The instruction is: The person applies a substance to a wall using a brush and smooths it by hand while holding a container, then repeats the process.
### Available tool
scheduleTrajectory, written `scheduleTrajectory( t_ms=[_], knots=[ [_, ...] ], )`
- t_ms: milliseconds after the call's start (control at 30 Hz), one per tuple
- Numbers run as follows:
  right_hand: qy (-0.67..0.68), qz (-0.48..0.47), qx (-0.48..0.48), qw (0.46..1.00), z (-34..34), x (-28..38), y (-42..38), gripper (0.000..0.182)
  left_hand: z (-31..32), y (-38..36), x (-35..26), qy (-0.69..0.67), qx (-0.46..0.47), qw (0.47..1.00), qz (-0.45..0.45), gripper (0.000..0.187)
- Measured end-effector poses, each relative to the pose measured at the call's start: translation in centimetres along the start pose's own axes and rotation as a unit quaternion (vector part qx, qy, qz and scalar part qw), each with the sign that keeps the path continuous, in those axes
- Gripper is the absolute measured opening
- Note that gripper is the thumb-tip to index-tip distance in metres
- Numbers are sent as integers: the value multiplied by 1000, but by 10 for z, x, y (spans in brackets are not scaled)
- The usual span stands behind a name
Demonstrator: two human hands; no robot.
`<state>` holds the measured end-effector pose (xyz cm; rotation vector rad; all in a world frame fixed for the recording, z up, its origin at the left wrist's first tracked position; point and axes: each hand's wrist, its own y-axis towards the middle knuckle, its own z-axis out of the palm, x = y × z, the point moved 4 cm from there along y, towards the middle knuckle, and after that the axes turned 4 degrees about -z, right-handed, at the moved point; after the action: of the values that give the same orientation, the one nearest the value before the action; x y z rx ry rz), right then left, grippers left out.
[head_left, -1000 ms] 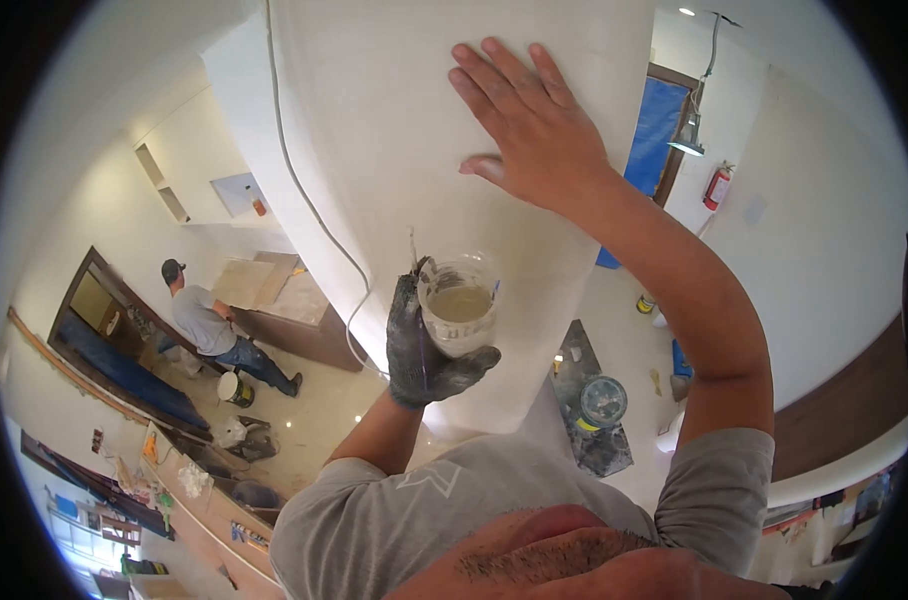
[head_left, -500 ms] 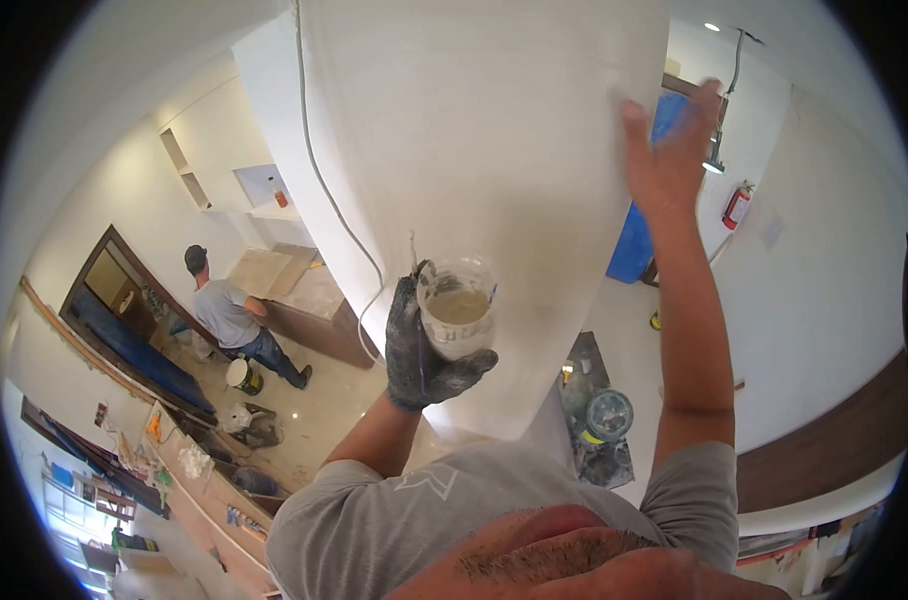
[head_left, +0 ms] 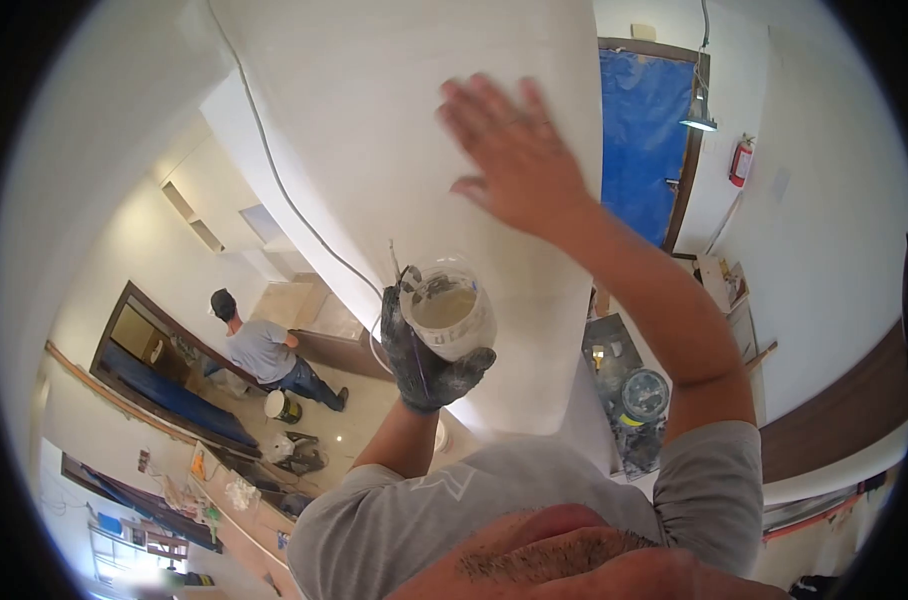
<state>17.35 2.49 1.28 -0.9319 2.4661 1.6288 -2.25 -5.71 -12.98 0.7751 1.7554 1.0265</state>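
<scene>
My left hand, in a dark, paste-smeared glove, is wrapped round a clear plastic tub. Pale, creamy material lies inside the tub, and its walls are streaked with it. A thin stick-like piece rises beside the rim, next to the gloved fingers. Bare and with its fingers spread, my right hand is at the smooth white column in front of me, higher than the tub. The palm faces the column surface, and nothing is held in it.
A grey cable runs down the column's left side. Lower right, a lidded bucket stands on a dark, stained board. A co-worker stands at left near a white bucket. Blue sheeting covers a doorway at right.
My right hand has swung left from the column's right edge to over its middle. My left hand still holds the tub. The view has turned, showing more of the blue-covered doorway.
</scene>
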Motion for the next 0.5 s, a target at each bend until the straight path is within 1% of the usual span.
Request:
scheduleTrajectory(
  t_ms=[33, 100, 133, 200, 233, 300, 333, 400, 467, 500],
  knots=[
    [-34, 8, -48, 998, -11, -14, -7, 93, -1, -2, 1, 1, 2, 1000, 3, 112],
    [42, 138, -114, 983, -18, -54, -34, 99, -2, -2, -1, 12, -2, 1000, 3, 113],
    [80, 199, -144, 966, -17, -70, -45, 102, -3, -2, -2, 21, -19, 1000, -5, 107],
    [44, 239, -168, 955, -14, -78, -59, 107, -2, -3, -4, 38, -55, 997, -23, 99],
    [25, 260, -180, 948, -13, -78, -62, 109, -3, -3, -4, 33, -60, 997, -25, 99],
    [23, 225, -202, 953, -6, -60, -47, 111, -4, -3, -4, 24, -68, 997, -27, 98],
    [22, 209, -212, 954, -2, -46, -38, 112, -7, -6, -2, -7, -45, 998, -48, 101],
    [-25, 226, -201, 953, 2, -27, -22, 116, -13, -11, 4, -74, -2, 993, -86, 111],
    [-59, 230, -193, 952, 7, -18, -11, 116, -15, -7, 2, -8, 12, 999, -46, 113],
    [-70, 226, -192, 952, 12, -15, -8, 115, -13, -7, 2, -21, 11, 999, -47, 114]
  ],
)
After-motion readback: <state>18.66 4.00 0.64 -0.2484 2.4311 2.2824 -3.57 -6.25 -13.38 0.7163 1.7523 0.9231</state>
